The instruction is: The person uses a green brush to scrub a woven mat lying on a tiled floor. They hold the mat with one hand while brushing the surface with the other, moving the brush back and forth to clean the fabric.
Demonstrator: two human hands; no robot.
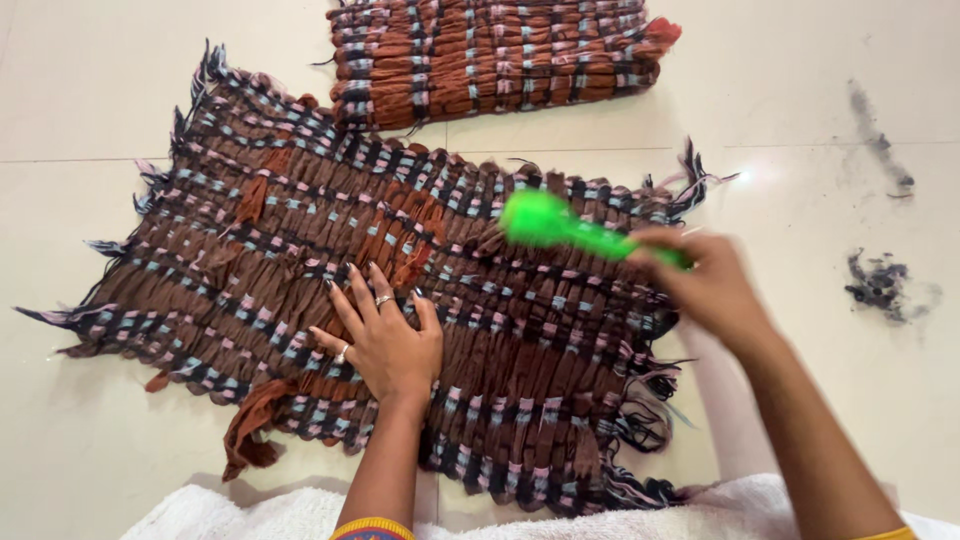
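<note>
So, mid-brushing by the look of it: woven rag mat point(330, 260) in brown, black, pink and pale blue spread flat on the cream tiled floor point(90, 90), taking up most of the middle of the view. Left hand point(385, 340) laid palm-down on the mat around 6 o'clock from its centre, fingers point(350, 300) spread wide and pressing the weave flat, rings on a couple of them. Right hand point(705, 285) over at 3 o'clock, fingers wrapped closed around the handle of a bright green brush point(545, 222), head of it hovering or just touching the mat near the right-hand side; too blurred to tell which. Second, similar mat point(490, 55) lying at 12 o'clock, just overlapping the top edge of the first. Small piles of dark lint point(880, 285) on the tiles off at 3 o'clock, well apart from the mat. White cloth point(250, 510) along the bottom at 6 o'clock. Probably partway through cleaning fluff off the weave. Next stroke likely needs the left hand holding firm so the loose strips don't bunch, and short pulls toward the fringed edge.
</note>
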